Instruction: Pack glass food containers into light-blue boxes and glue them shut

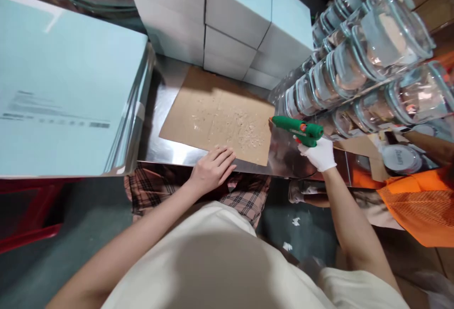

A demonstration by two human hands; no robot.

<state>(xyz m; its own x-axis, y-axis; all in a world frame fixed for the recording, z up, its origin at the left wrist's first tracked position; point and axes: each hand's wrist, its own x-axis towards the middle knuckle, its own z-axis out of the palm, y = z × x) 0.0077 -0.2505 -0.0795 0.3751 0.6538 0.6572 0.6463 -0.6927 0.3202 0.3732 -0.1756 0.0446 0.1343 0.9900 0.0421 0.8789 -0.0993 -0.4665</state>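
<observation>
Head view: the person sits at a steel bench [170,150]. The right hand [320,154], in a white glove, is wrapped around the handle of a green glue gun [297,129], fingers closed on the grip. The gun lies nearly level, nozzle pointing left, its tip just at the right edge of a brown cardboard sheet [216,117]. The left hand [213,169] is bare and rests flat, fingers together and extended, on the near edge of that sheet; it holds nothing and seems only to pin the card in place.

Judging by this pose, the step in hand looks like a pause between glue applications: gun ready, no workpiece under the nozzle. The next move would seem to call for bringing a piece under the tip while keeping the hot nozzle away from the bare hand.

The gun is green with an orange trigger area, small enough for 1 hand. The sheet is spattered with pale dried blobs, thickest toward its right side.

Around them: a stack of pale blue flat sheets [64,87] at left, pale boxes [227,16] piled behind the card, and rows of clear glass jars [358,63] on their sides at right. Another person's arm, above an orange garment [414,205], shows at the far right.
</observation>
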